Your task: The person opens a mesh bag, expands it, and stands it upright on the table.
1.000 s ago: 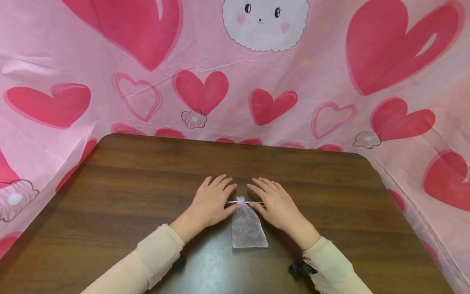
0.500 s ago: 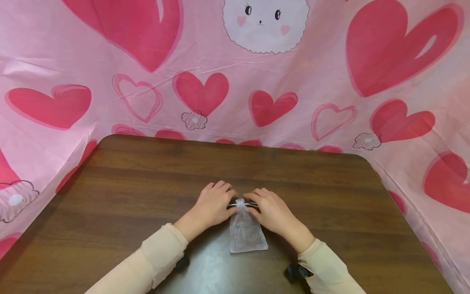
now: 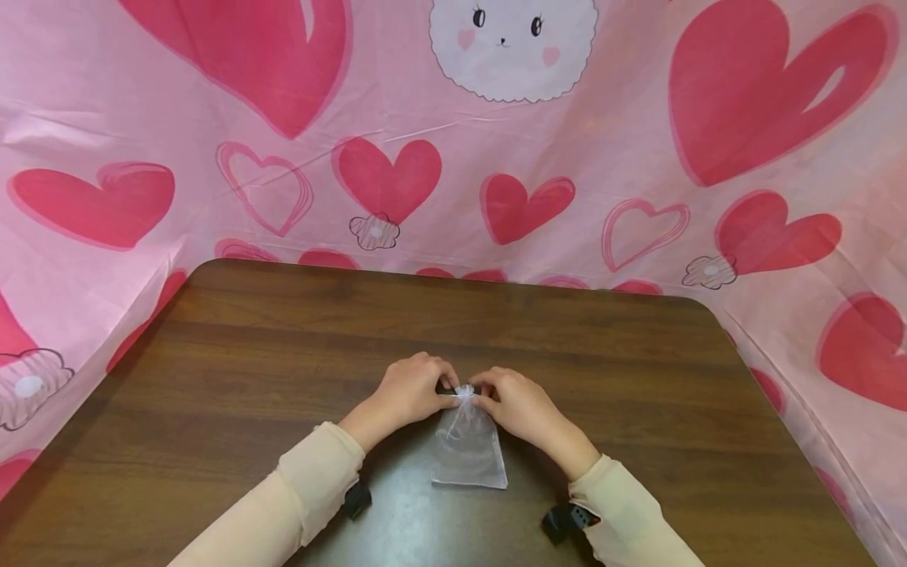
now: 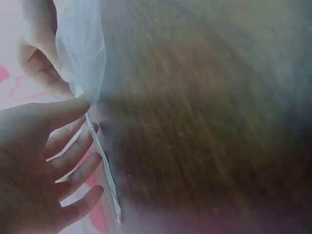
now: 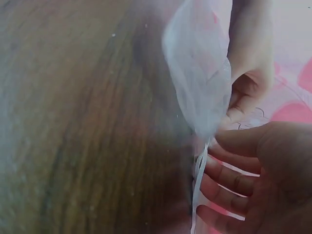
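Note:
A small sheer white drawstring pouch (image 3: pixel 471 455) lies on the brown table, its neck gathered at the far end and its wide flat end toward me. My left hand (image 3: pixel 413 387) pinches the gathered neck from the left between thumb and fingers. From the right, my right hand (image 3: pixel 523 403) pinches the same neck. In the left wrist view a thin white drawstring (image 4: pixel 108 163) trails from the neck past my fingers. Another length of drawstring (image 5: pixel 197 185) hangs beside the right fingers in the right wrist view. The pouch looks flat, and I make out nothing inside.
The wood-grain table (image 3: pixel 298 331) reaches to a rounded far edge. Behind it and along both sides hangs a pink cloth (image 3: pixel 453 157) printed with red hearts. Dark wrist devices, one of them a black camera (image 3: pixel 560 524), sit under the cream sleeves.
Both hands have drawn inward to the pouch's neck, their spread fingers curling in to pinch it. The pouch's wide end has swung slightly left and toward me.

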A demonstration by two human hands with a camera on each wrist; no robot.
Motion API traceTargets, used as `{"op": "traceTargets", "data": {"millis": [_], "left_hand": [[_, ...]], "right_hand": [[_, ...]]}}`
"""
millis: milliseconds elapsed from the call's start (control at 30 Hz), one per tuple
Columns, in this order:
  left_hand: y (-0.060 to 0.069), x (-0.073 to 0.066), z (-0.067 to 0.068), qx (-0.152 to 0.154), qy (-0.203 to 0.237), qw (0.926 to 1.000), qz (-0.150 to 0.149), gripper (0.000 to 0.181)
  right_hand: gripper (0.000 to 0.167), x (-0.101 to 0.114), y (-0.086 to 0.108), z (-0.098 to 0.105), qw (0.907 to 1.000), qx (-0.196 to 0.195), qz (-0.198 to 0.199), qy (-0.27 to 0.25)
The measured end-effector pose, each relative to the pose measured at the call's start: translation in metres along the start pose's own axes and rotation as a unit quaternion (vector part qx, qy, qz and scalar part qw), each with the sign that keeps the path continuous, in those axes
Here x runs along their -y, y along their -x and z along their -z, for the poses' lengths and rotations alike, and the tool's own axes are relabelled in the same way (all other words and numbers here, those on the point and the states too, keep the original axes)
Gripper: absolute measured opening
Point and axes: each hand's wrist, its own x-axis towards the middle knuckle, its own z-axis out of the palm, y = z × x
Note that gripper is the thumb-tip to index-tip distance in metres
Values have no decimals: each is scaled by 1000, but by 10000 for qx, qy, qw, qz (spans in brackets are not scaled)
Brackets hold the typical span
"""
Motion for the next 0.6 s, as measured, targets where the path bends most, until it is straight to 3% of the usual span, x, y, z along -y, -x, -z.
{"op": "traceTargets", "data": {"millis": [167,433,600], "left_hand": [[-1,1,2,154,422,9990,80,13],[0,0,3,442,1033,9934,239,11],[-1,3,2,488,1535,9865,281,11]], "right_hand": [[5,-2,-1,0,9993,-66,-178,-307],[7,-7,-3,1,9949,-15,-450,-903],[4,-9,-1,5,9891,-17,-379,-1423]]}}
